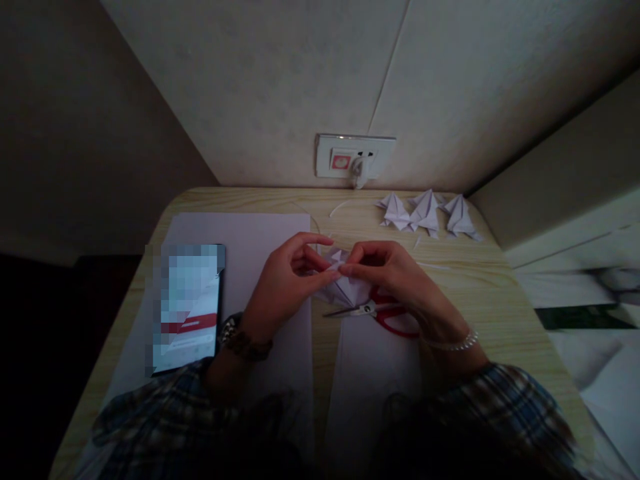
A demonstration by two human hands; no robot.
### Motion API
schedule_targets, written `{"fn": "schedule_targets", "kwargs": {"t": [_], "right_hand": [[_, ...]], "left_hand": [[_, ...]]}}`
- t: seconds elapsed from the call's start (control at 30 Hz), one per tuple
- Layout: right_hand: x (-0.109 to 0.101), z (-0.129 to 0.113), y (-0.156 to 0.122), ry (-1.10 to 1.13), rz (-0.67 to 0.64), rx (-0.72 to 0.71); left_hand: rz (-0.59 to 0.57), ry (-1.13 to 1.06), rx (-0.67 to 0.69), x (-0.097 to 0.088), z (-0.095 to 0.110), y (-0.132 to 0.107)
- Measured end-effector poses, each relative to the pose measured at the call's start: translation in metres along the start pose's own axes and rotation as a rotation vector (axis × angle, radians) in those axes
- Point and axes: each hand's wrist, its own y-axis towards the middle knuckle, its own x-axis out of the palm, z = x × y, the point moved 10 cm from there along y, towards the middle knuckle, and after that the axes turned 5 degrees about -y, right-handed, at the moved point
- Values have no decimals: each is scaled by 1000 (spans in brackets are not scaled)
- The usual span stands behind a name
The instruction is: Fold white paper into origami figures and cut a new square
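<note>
A white folded paper figure [345, 288] is held between my two hands near the middle of the table. My left hand [296, 273] pinches its left side between thumb and fingers. From the right, my right hand [383, 263] grips the upper part with thumb and forefinger, and the fingertips of both hands almost meet. Just below lie scissors [367, 309] with red handles, blades pointing left, partly beneath my right hand. Parts of the paper figure are hidden behind the fingers.
Three folded paper figures [425, 212] stand at the back right. A phone [193, 310] with a lit screen rests on a stack of white paper [270, 230] at left. More paper [373, 363] lies in front. Thin paper strips are scattered behind; a wall socket [355, 157] holds a plug.
</note>
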Motion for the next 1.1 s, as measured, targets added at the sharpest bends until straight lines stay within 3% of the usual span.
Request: {"fn": "schedule_targets", "kwargs": {"t": [0.33, 0.57, 0.87, 1.1], "right_hand": [[-3, -10, 2, -24, 37, -99], [-8, -37, -11, -346, 260, -330], [-6, -21, -1, -200, 117, -193], [-3, -32, -9, -394, 188, -291]], "left_hand": [[2, -1, 24, 2, 5, -1], [42, -60, -6, -3, 0, 0], [107, -7, 99, -11, 12, -3], [111, 3, 91, -10, 11, -1]]}}
